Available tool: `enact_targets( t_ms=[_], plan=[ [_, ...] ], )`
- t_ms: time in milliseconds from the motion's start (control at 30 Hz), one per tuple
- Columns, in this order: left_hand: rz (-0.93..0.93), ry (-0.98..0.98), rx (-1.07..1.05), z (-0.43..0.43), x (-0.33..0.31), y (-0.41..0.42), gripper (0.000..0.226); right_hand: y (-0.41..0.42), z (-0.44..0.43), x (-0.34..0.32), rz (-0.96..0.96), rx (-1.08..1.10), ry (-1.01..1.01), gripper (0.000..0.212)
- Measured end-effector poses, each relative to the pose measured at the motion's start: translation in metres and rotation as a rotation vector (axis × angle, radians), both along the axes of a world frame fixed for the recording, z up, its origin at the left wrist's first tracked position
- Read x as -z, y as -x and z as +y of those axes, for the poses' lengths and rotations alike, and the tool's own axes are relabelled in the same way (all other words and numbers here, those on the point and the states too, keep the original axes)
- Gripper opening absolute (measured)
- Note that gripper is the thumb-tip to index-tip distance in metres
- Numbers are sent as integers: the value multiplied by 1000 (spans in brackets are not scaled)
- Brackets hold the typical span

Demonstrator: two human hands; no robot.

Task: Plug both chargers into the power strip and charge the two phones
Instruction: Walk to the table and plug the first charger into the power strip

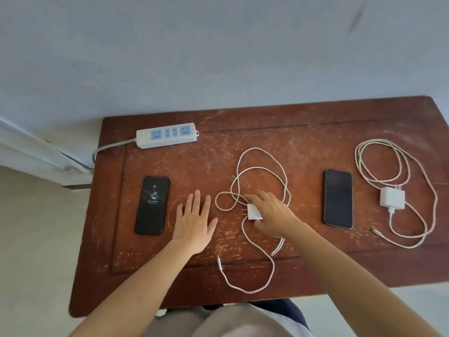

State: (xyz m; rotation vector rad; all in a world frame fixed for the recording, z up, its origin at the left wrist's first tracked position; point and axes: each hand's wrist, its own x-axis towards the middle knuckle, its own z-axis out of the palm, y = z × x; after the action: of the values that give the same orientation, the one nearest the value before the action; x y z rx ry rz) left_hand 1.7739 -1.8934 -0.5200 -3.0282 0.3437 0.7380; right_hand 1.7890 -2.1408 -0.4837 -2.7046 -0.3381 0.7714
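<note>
A white power strip (166,135) with blue sockets lies at the table's far left. A black phone (152,205) with a lit screen rests at the left, and a dark phone (338,198) at the right. My left hand (195,223) lies flat on the wood, fingers apart, holding nothing. My right hand (272,214) grips a white charger plug (254,211), its prongs pointing left, amid its looped cable (260,181). A second white charger (391,198) with a coiled cable (398,166) sits at the far right.
The worn brown wooden table (279,132) stands against a pale blue wall. The strip's grey cord (109,148) drops off the left edge. A cable connector end (219,260) lies near the front edge, and my lap shows below.
</note>
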Motion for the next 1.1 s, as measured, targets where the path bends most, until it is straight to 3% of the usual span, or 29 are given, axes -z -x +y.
enact_targets(
  t_ms=[100, 167, 367, 500, 733, 1100],
  plan=[
    [90, 35, 36, 4, -13, -14, 71, -13, 3, -14, 45, 75, -35, 75],
    [113, 92, -3, 10, -25, -26, 68, -27, 12, -26, -32, 200, -109, 68],
    [-112, 108, -63, 78, -51, -68, 68, -84, 61, -58, -201, 680, -478, 68],
    [-176, 125, -149, 123, -51, -108, 70, -120, 99, -60, -215, 807, -637, 66],
    [-264, 105, -80, 177, -17, -172, 66, -159, 155, -36, -147, 651, -644, 48],
    [-329, 254, -81, 191, 40, -170, 61, -200, 200, -5, -200, 231, -465, 36]
  ],
)
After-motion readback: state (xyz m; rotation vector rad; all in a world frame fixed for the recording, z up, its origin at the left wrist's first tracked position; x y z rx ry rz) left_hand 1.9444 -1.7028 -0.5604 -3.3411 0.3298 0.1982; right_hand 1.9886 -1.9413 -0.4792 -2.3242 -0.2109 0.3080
